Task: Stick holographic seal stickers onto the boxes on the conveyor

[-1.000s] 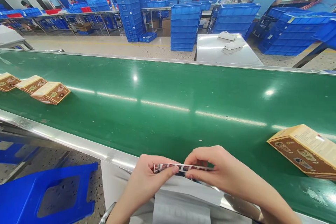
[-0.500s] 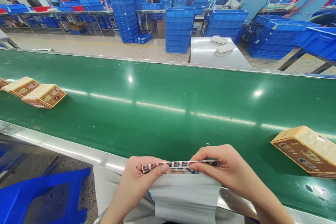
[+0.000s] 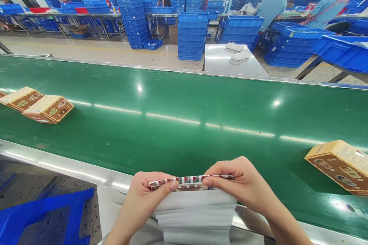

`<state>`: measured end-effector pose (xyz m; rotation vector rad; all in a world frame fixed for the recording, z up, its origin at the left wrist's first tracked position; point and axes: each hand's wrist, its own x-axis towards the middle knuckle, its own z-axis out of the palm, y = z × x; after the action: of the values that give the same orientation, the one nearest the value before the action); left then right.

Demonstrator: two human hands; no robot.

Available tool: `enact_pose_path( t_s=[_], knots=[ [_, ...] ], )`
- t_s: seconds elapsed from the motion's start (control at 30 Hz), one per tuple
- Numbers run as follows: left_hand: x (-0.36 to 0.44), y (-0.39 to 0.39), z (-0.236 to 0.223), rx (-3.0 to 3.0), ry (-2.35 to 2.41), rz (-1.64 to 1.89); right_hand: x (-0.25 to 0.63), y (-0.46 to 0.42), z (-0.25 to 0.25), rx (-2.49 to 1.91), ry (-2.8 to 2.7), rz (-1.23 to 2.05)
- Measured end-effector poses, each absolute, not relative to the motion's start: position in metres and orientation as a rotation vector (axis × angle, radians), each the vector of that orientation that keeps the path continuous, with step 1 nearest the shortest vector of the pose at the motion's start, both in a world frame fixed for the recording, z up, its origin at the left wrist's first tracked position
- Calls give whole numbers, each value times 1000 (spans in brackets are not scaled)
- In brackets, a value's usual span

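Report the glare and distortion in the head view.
Head view: bright ceiling-light glare spots and streaks on the green belt; wide-angle lens bends its far edge; both hands, left hand and right hand, and the printed strip are sharp.

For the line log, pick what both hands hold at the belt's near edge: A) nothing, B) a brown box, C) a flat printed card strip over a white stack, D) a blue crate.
C: the left hand and right hand each pinch an end of the printed strip, just above the white stack; the boxes lie apart on the belt.
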<state>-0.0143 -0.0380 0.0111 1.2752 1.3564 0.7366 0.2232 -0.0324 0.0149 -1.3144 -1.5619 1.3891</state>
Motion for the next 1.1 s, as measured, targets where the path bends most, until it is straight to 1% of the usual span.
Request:
enact_pose_path(
  t_s=[0.23, 0.57, 0.8, 1.1],
  knots=[
    [-24, -35, 4, 1249, 1358, 787, 232, -27, 11, -1310, -1604, 1410],
    [-19, -31, 12, 1185, 1421, 782, 232, -27, 6, -1279, -1474, 1374],
    [-18, -29, 11, 1190, 1419, 826, 234, -22, 0, -1250, -1434, 1460],
    [-11, -25, 13, 1179, 1375, 700, 238, -29, -2, -1281, -1441, 1361]
  ],
)
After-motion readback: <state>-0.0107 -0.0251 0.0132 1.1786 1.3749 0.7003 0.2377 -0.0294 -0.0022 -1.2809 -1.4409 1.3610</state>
